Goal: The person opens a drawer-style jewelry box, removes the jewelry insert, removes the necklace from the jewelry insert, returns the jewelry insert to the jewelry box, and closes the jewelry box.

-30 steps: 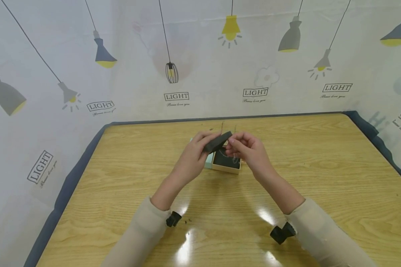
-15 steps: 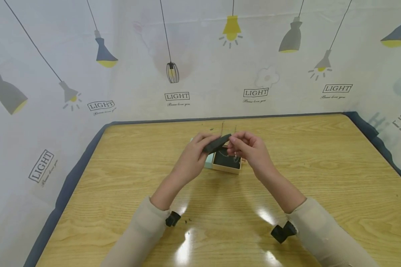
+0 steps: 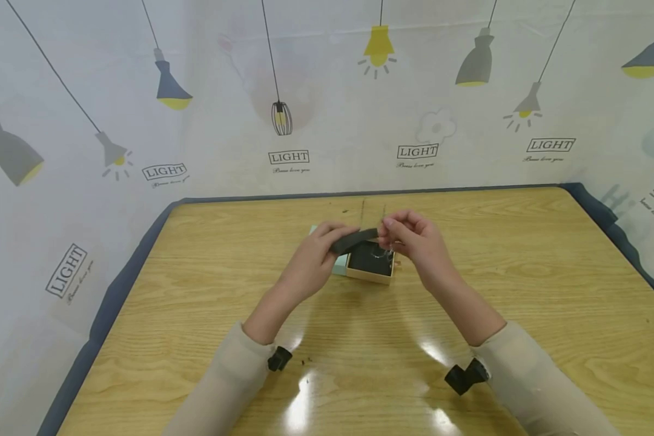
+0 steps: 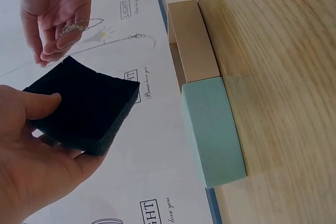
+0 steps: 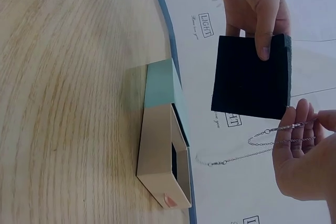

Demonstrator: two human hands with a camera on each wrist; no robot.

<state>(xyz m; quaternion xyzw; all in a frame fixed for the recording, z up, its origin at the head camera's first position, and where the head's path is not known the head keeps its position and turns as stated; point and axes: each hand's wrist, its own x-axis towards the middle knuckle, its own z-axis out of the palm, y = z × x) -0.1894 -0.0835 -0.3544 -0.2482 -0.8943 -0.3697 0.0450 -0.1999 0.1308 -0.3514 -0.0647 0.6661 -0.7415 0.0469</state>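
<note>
My left hand (image 3: 312, 257) grips a square black foam pad (image 4: 86, 103), thumb on its flat face and fingers beneath. The pad is tilted above an open drawer box: a beige tray (image 5: 156, 145) slid partly out of a mint-green sleeve (image 4: 214, 129). My right hand (image 3: 414, 242) holds a thin silver chain (image 5: 247, 157) between thumb and curled fingers. Part of the chain bunches over the fingers, and a loose end with a clasp dangles below. The right fingertips are close to the pad's corner; whether they touch it I cannot tell.
The box stands on a wood-grain table (image 3: 327, 339). Small dark specks (image 3: 305, 361) lie nearer the front. Behind the table hangs a pale cloth (image 3: 338, 121) printed with lamps. Each sleeve carries a small black wrist camera (image 3: 465, 376).
My right hand has shifted slightly right with the chain, away from the pad's upper edge. The pad's right end has dropped a little; my left hand stays nearly in place.
</note>
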